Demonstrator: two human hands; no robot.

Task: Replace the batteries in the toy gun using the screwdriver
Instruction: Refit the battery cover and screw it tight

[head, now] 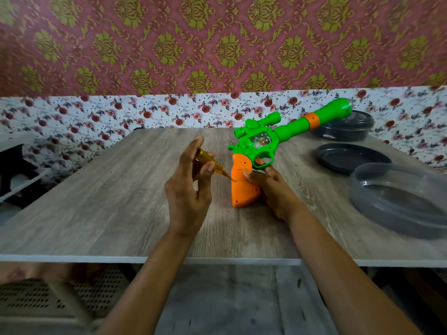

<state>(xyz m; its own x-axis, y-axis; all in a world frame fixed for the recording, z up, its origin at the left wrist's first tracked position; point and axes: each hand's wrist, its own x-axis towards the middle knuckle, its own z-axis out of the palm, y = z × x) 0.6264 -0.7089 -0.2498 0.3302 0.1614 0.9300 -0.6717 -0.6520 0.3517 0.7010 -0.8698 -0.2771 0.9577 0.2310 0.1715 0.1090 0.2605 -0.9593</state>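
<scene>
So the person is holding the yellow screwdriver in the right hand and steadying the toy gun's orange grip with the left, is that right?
Not quite: the hands are swapped. The head view shows the left hand holding the yellow screwdriver, its tip at the screw on the orange grip, while the right hand steadies the toy gun there.

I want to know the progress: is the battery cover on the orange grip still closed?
Closed, it seems: the orange grip looks whole, and the screwdriver tip sits at its screw.
</scene>
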